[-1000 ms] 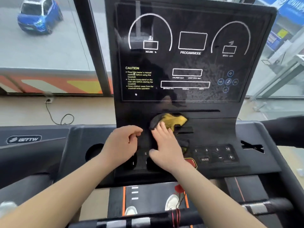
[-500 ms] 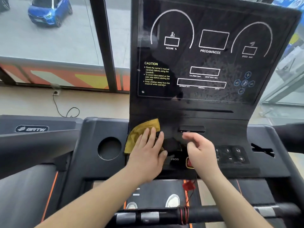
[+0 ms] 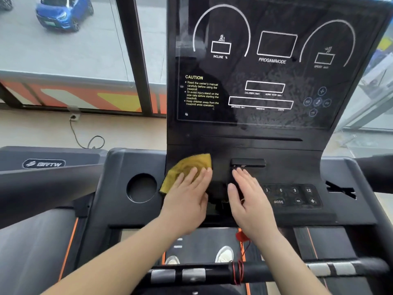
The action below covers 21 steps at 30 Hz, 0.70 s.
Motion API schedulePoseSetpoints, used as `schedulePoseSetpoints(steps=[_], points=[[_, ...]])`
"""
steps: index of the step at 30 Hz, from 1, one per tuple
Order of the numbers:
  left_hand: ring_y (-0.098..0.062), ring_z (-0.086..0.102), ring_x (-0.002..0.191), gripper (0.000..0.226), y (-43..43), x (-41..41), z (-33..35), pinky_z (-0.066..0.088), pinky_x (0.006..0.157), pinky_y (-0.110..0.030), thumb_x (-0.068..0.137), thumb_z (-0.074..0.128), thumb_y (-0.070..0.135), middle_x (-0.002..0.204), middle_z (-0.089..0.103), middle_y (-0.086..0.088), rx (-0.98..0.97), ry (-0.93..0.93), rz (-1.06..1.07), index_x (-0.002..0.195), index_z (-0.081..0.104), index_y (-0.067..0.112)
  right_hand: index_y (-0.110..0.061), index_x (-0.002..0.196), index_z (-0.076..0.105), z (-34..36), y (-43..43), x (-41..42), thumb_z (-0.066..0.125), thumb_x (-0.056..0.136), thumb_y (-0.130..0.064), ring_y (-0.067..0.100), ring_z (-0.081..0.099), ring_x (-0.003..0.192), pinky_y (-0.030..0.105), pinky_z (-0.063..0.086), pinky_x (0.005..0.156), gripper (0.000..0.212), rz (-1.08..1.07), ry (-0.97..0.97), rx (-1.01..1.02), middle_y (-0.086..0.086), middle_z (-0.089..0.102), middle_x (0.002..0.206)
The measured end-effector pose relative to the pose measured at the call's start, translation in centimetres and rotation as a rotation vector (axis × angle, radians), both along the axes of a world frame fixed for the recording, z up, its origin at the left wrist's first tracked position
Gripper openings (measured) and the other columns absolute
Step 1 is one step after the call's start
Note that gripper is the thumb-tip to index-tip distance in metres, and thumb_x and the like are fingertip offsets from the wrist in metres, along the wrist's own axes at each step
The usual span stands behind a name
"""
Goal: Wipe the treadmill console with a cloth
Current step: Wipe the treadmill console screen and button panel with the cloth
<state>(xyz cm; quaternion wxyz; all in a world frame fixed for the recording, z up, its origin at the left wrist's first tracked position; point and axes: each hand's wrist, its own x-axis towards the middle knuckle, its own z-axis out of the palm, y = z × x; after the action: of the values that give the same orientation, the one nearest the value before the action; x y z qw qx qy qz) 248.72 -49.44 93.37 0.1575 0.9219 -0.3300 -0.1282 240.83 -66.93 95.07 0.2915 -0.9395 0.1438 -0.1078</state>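
Note:
The black treadmill console [image 3: 276, 143] stands in front of me, its upright display panel smeared and dusty on the right half. A yellow cloth [image 3: 187, 167] lies on the lower left of the sloped control panel. My left hand [image 3: 187, 196] presses flat on the cloth with straight fingers. My right hand [image 3: 248, 196] lies flat and open on the panel just right of it, fingertips below a small black slot [image 3: 247, 162]. It covers part of the button row.
Buttons marked 3, 6, 9, 12, MODE, minus and plus [image 3: 293, 195] sit right of my right hand. A round cup holder [image 3: 141, 187] is left of the cloth. A handlebar [image 3: 212, 273] with a red cord crosses below my arms. A window is to the left.
The cloth passed from my right hand to my left and moved to the panel's left side. My right hand went from loosely curled above the panel to flat on it.

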Motion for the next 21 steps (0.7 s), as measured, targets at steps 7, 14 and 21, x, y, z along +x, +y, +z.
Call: schedulePoseSetpoints(steps=[7, 14, 21], points=[[-0.014, -0.005, 0.158, 0.066, 0.9, 0.8, 0.2, -0.002, 0.128, -0.043, 0.103, 0.013, 0.062, 0.171, 0.002, 0.009, 0.026, -0.032, 0.139, 0.161, 0.021, 0.032, -0.011, 0.151, 0.047, -1.7, 3.1, -3.9, 0.031, 0.106, -0.042, 0.012, 0.017, 0.157, 0.044, 0.016, 0.127, 0.058, -0.044, -0.014, -0.123, 0.001, 0.035, 0.163], [-0.015, -0.009, 0.157, 0.064, 1.2, 0.4, -0.6, -0.001, 0.128, -0.044, 0.106, 0.025, 0.049, 0.171, -0.005, 0.005, 0.050, -0.041, 0.052, 0.163, 0.008, 0.026, -0.014, 0.156, 0.039, -1.9, 4.4, -5.7, 0.026, 0.105, -0.048, 0.005, 0.008, 0.157, 0.040, 0.012, 0.128, 0.063, -0.097, 0.067, -0.132, -0.003, 0.028, 0.166], [-0.017, -0.015, 0.157, 0.071, 0.8, -1.6, -0.2, -0.011, 0.126, -0.042, 0.097, 0.018, 0.044, 0.172, -0.008, 0.005, 0.093, 0.016, -0.133, 0.164, 0.004, 0.026, -0.014, 0.151, 0.047, -1.2, 2.4, -4.1, 0.028, 0.102, -0.052, 0.009, 0.020, 0.155, 0.038, 0.014, 0.128, 0.065, -0.139, 0.074, -0.047, 0.000, 0.036, 0.163]])
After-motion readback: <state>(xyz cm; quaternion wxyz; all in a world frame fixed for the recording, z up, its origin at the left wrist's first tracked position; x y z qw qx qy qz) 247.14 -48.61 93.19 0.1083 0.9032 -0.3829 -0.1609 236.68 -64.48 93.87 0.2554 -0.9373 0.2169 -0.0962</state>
